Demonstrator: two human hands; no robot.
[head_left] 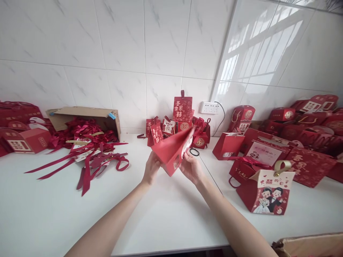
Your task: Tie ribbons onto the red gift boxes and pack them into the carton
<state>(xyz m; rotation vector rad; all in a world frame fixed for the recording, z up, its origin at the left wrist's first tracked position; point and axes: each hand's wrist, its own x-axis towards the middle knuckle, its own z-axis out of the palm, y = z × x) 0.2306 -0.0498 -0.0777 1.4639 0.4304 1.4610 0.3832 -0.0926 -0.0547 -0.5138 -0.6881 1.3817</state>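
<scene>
Over the middle of the white table I hold a red paper gift box (171, 151), tilted and partly folded. My left hand (152, 168) grips its left side, and my right hand (191, 167) grips the right side near a printed panel. Some fingers are hidden behind the cardboard. Beyond the hands stand several small red gift boxes, with a taller one (182, 109) with gold lettering on top. A black loop of cord (194, 152) lies just right of my right hand.
At left, a cardboard carton (83, 110) spills dark red ribbons (85, 171) onto the table (150, 221). Red boxes (29, 141) stand at far left. A couple-printed box (272, 192) and many others fill the right side. A power strip (209, 107) is on the tiled wall.
</scene>
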